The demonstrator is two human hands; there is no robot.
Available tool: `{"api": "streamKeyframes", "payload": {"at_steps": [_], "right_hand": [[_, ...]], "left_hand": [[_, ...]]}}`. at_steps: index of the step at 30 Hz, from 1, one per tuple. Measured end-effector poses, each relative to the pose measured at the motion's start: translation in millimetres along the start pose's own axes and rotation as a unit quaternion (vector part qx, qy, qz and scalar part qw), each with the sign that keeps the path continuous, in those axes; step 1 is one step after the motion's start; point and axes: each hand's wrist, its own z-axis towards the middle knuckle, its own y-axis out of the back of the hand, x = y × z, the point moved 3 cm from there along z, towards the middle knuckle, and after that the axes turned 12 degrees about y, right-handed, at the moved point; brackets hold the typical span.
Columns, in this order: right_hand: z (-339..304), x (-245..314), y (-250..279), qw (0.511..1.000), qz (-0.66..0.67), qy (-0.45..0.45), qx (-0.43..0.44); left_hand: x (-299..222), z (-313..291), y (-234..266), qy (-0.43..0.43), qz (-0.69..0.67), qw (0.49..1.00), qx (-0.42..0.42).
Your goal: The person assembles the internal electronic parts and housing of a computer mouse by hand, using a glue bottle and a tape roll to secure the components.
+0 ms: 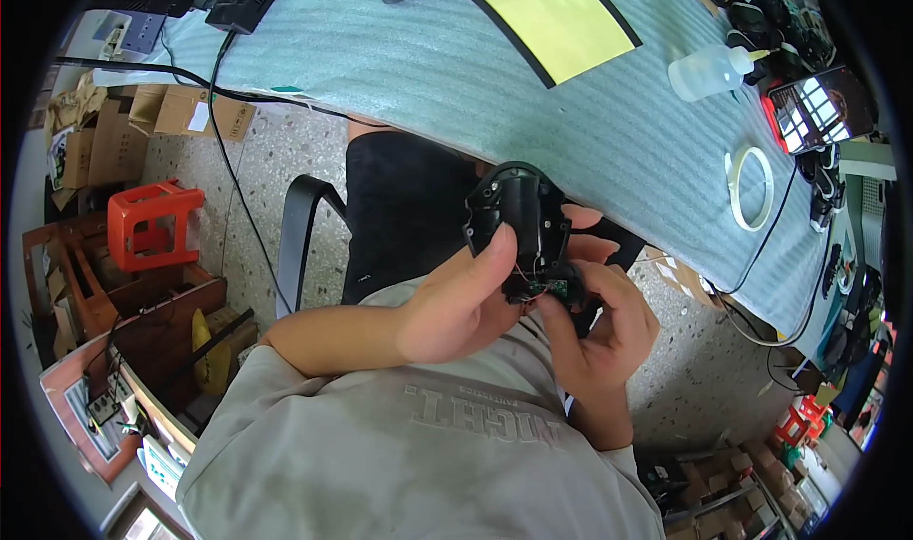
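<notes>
A black plastic device housing (pixel 519 212) is held above my lap, just off the table's near edge. Its inner side faces up, showing a dark cylinder and screw posts. At its lower end sits a small green circuit board (pixel 555 286) with thin reddish wires beside it. My left hand (pixel 461 302) grips the housing from the left, thumb along its side and other fingers hidden beneath. Closed around the lower right end is my right hand (pixel 609 326), its thumb and fingers pressed near the board. Whether those fingers also pinch a wire cannot be made out.
The foam-covered table (pixel 399 65) carries a yellow sheet (pixel 561 22), a squeeze bottle (pixel 709 72), a tape roll (pixel 751 188) and a phone (pixel 820 110). A black cable (pixel 228 150) hangs off its left side. A red stool (pixel 152 224) and cardboard boxes (pixel 114 141) stand on the left.
</notes>
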Motion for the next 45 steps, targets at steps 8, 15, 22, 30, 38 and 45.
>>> {"api": "streamKeyframes", "payload": {"at_steps": [8,15,22,30,38,45], "right_hand": [[-8.2,-9.0,11.2,0.971,0.174,-0.151,-0.067],[-6.1,-7.8,19.9,0.945,0.251,-0.203,-0.062],[-16.7,-3.2,16.7,0.935,0.235,-0.232,-0.128],[-15.4,-2.5,11.5,0.932,0.231,-0.202,-0.192],[-18.9,-11.1,0.7,0.91,0.32,-0.195,-0.179],[-20.1,-9.3,2.9,0.902,0.335,-0.199,-0.187]], "left_hand": [[-2.2,-3.2,11.2,0.072,-0.015,0.995,-0.061],[-7.4,-11.0,17.0,-0.024,0.029,0.992,-0.123],[-27.9,-14.7,17.1,-0.34,0.472,0.813,-0.021],[-0.4,-18.6,2.2,-0.464,0.572,0.67,-0.091],[-2.4,-20.5,-14.7,-0.59,0.6,0.525,-0.127],[-1.0,-5.5,12.6,-0.383,0.424,0.821,-0.017]]}}
